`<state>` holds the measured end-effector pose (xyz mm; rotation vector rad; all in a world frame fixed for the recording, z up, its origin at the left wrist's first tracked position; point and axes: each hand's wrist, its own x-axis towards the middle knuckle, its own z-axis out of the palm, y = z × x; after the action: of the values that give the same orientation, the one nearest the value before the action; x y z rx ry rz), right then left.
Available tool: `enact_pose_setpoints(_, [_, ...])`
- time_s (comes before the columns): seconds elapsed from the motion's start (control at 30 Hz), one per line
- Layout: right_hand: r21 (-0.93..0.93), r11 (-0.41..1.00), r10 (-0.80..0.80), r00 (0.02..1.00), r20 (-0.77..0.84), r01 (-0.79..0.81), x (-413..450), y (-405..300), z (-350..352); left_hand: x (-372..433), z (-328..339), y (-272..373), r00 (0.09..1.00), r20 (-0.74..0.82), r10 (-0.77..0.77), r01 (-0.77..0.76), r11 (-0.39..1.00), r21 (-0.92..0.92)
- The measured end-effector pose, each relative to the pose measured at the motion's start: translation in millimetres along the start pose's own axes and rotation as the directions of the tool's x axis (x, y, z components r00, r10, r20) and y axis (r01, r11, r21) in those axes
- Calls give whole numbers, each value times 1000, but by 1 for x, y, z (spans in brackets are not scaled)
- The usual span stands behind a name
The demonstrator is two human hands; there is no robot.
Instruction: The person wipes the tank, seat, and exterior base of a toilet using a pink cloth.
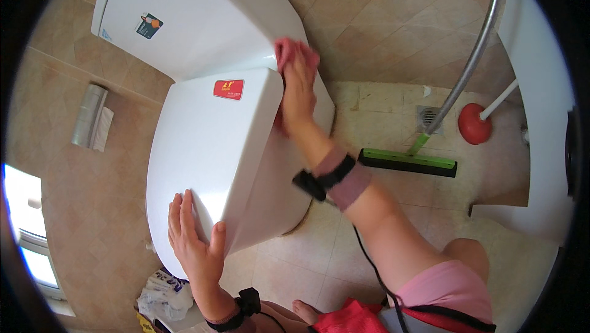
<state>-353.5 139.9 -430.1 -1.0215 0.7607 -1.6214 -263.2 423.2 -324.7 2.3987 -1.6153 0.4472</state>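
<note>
A white toilet with its lid (203,135) down fills the left and middle of the head view; its tank (184,15) rises behind. My right hand (299,89) presses a pink cloth (286,52) against the toilet's side, where the lid meets the tank. The hand is slightly blurred, and part of the cloth is hidden under it. Flat on the front part of the lid rests my left hand (198,236), fingers spread and holding nothing. A red label (228,89) is stuck on the lid near its hinge end, and another sticker (149,26) is on the tank.
To the right, a green floor squeegee (408,161) with a metal pole stands by a floor drain (429,116). Beyond it are a red rubber plunger (474,124) and a white fixture (544,148). A paper holder (90,116) hangs on the tiled wall; plastic bags (166,296) lie lower left.
</note>
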Motion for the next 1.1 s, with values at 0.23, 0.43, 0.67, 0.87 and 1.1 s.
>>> enact_pose_setpoints(0.23, [-280, 902, -321, 944, 77, 329, 116, 81, -42, 0, 9, 11, 1000, 0, 13, -13, 998, -65])
enact_pose_setpoints(0.43, [-371, 927, 27, 997, -74, -52, 26, 102, -51, -1, -4, 1, 999, -23, 30, -31, 999, -10])
enact_pose_setpoints(0.67, [-265, 846, 401, 879, -258, -464, -97, 141, -32, 2, 14, 13, 999, -18, 42, -43, 997, -60])
enact_pose_setpoints(0.87, [-220, 971, 80, 994, -76, -95, -112, 29, -6, 0, 6, 6, 999, -16, 32, -33, 999, -34])
enact_pose_setpoints(1.1, [-483, 874, -136, 977, -165, 41, 10, 117, -44, 0, 7, 16, 999, -31, 32, -34, 997, -63])
